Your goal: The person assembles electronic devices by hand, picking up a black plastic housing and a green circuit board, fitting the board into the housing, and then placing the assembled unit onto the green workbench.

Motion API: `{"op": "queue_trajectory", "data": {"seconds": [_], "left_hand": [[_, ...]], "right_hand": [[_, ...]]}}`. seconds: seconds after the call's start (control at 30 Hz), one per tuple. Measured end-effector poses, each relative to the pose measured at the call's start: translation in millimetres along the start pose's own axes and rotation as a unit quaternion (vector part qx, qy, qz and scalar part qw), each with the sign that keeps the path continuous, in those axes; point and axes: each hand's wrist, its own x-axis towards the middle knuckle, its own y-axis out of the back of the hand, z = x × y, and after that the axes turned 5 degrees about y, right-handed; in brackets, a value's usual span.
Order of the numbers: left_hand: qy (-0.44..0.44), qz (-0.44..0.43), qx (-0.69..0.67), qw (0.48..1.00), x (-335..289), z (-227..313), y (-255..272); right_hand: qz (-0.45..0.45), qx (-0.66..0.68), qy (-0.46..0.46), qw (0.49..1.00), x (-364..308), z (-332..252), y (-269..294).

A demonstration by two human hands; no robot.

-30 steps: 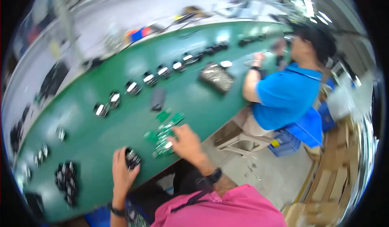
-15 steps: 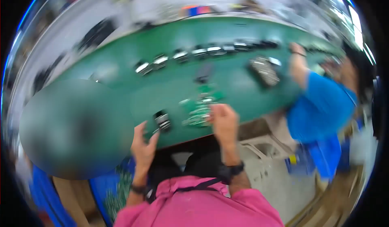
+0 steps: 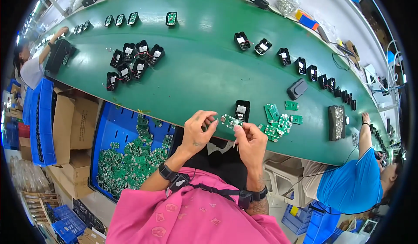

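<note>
My right hand (image 3: 251, 141) pinches a small green circuit board (image 3: 230, 121) between thumb and fingers, held over the table's front edge. My left hand (image 3: 200, 130) is just left of the board, thumb and forefinger apart and nothing visible between them. Right behind the board, an open black plastic housing (image 3: 242, 110) with a pale block inside rests on the table. A loose pile of green circuit boards (image 3: 278, 124) lies to the right of my right hand.
Black housings (image 3: 133, 60) cluster at left; a row of others (image 3: 300, 65) runs along the right. A dark case (image 3: 297, 89) and a grey block (image 3: 336, 123) sit at right. A blue bin (image 3: 130, 157) of boards stands lower left. Co-workers reach in from the left and right.
The view has swung left and sharpened. My right hand has come away from the board pile with a circuit board, and my hands have drawn together in front of the black housing.
</note>
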Motion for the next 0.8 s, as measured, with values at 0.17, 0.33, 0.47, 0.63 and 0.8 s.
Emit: {"op": "queue_trajectory", "data": {"seconds": [0.17,0.33,0.47,0.63,0.8], "left_hand": [[-0.004,-0.010,-0.016,1.000,2,2,-1],[0.013,-0.008,-0.029,0.999,1,4,-1],[0.009,-0.004,-0.031,0.999,3,7,-1],[0.009,-0.003,-0.035,0.999,4,7,-3],[0.010,-0.005,-0.029,1.000,4,8,-3]], "right_hand": [[0.025,-0.039,-0.011,0.999,3,1,4],[0.035,-0.029,-0.023,0.999,1,5,13],[0.008,-0.033,-0.018,0.999,3,3,14],[0.006,-0.045,0.003,0.999,6,1,11],[0.013,-0.029,-0.012,0.999,6,2,12]]}}
